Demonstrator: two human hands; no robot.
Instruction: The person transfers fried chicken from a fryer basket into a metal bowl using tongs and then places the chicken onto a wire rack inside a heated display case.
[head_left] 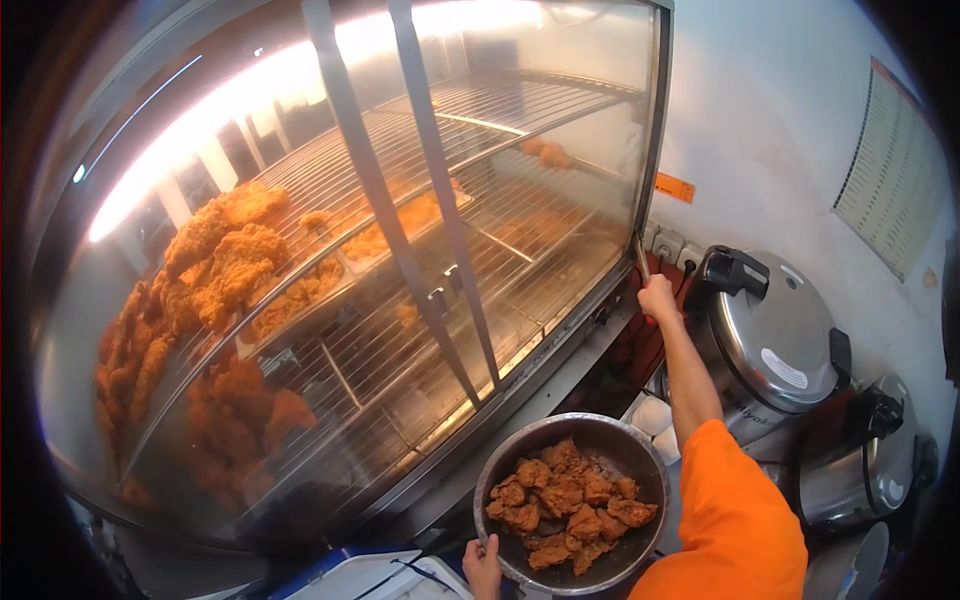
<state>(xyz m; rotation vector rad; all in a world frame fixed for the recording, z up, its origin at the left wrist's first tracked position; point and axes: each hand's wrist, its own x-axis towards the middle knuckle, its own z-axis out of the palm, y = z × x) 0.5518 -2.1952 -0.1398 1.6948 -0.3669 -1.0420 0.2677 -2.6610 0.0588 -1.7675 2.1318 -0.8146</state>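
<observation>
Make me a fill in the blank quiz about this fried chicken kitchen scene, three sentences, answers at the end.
1. The left hand grips the rim of a round metal ____ full of fried chicken.
2. The right hand holds tongs at the ____ edge of the glass display cabinet.
3. The sleeve on the right arm is ____.

Missing words: bowl; right; orange

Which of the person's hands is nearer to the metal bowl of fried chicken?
Left. The left hand grips the rim of the metal bowl at its lower left edge. The right hand is well above the bowl, up at the display cabinet, holding a slim tool.
</observation>
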